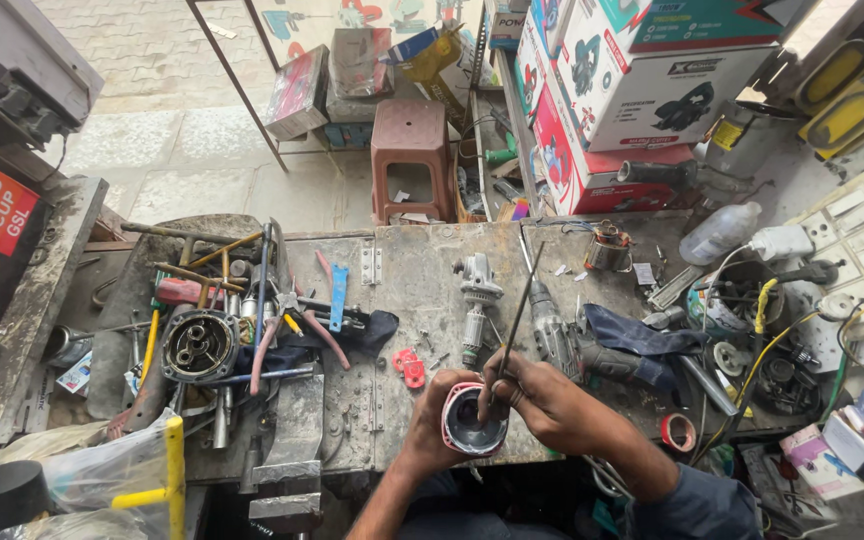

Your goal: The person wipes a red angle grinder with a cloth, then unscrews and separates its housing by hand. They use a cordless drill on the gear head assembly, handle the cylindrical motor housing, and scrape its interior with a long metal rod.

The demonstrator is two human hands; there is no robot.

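My left hand (432, 425) grips a round red and grey motor housing (473, 423) at the near edge of the workbench (412, 270), its open end facing up. My right hand (542, 400) holds a long thin metal rod (514, 325) whose lower tip goes into the housing's opening; the rod slants up and away to the right. Just beyond the housing lie a grey motor armature with gear head (477, 300) and a small red plastic part (410, 368).
A heap of hand tools, a blue wrench (338, 297) and a round black gear case (198, 346) fills the bench's left. Wires, a tape roll (678, 432) and a plastic bottle (718, 233) crowd the right. A brown stool (411, 155) and stacked tool boxes (632, 90) stand behind.
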